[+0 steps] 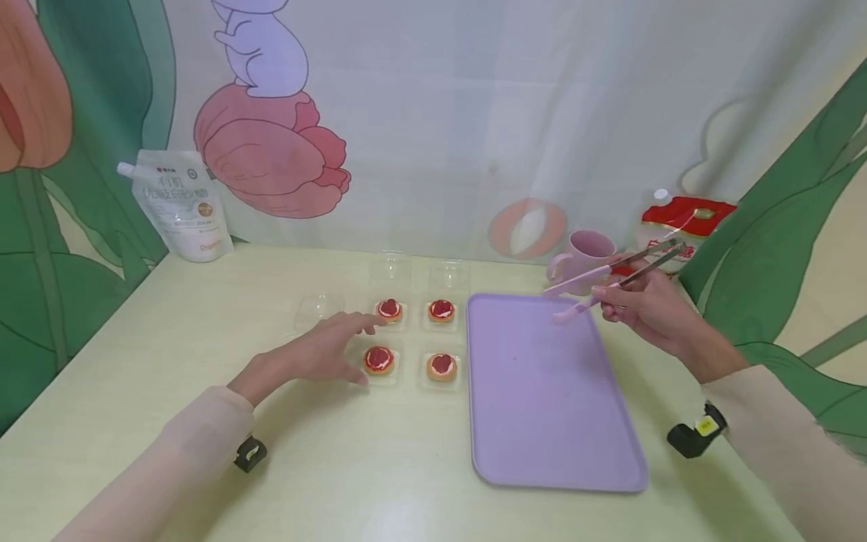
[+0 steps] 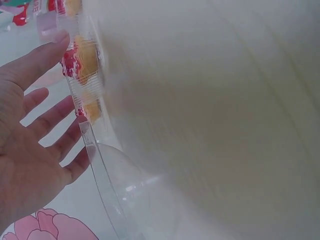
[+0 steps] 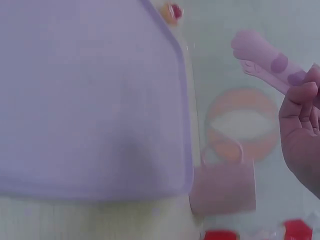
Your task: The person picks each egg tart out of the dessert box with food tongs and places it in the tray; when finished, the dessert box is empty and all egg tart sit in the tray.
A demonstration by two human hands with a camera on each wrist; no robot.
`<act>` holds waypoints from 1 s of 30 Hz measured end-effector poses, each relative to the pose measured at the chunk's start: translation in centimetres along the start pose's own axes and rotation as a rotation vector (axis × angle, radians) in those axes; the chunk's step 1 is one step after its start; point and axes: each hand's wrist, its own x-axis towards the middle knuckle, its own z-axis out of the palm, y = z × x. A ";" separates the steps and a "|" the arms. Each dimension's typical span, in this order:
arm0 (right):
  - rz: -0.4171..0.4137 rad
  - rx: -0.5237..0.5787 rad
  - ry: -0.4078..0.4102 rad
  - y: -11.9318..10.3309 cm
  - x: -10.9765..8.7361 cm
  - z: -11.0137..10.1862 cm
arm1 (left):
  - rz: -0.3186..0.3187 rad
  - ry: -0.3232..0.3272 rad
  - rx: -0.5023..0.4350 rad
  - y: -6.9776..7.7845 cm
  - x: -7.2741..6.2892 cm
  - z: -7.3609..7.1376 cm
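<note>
Several small tarts (image 1: 378, 360) topped with red fruit and white cream sit in clear plastic boxes with their lids raised. My left hand (image 1: 325, 350) reaches over the left side of the boxes, fingers spread and extended, holding nothing. In the left wrist view its thumb and fingertips are right at the edge of a clear box holding a tart (image 2: 87, 60). Over the far right corner of the lilac tray (image 1: 542, 406), my right hand (image 1: 653, 312) grips metal tongs with pink ends (image 1: 576, 284). Their ends, paw-shaped in the right wrist view, stand apart with nothing between them.
A pink mug (image 1: 588, 263) stands behind the tray, beside a red and white bag (image 1: 684, 214). At the back left leans a white spouted pouch (image 1: 183, 207). A printed curtain (image 1: 433, 135) hangs along the table's back edge.
</note>
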 end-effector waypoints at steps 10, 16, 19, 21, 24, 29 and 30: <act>0.019 0.015 -0.051 1.5 2.5 6.7 | -0.023 0.017 -0.031 -0.1 -0.1 0.0; 0.032 -0.048 -0.111 2.9 4.2 11.1 | -0.055 0.014 -0.052 0.1 -0.1 0.2; 0.036 -0.078 -0.121 3.9 5.1 13.1 | -0.056 0.013 -0.055 0.1 -0.2 0.3; 0.036 -0.103 -0.126 4.5 5.5 14.3 | -0.054 0.012 -0.057 0.1 -0.1 0.3; 0.039 -0.125 -0.136 5.4 6.0 15.8 | -0.053 0.007 -0.053 0.1 0.0 0.3; 0.033 -0.116 -0.149 6.3 6.9 17.9 | -0.054 0.011 -0.041 0.1 -0.1 0.2; 0.026 -0.118 -0.147 6.5 7.1 18.2 | -0.052 0.015 -0.037 0.0 -0.2 0.1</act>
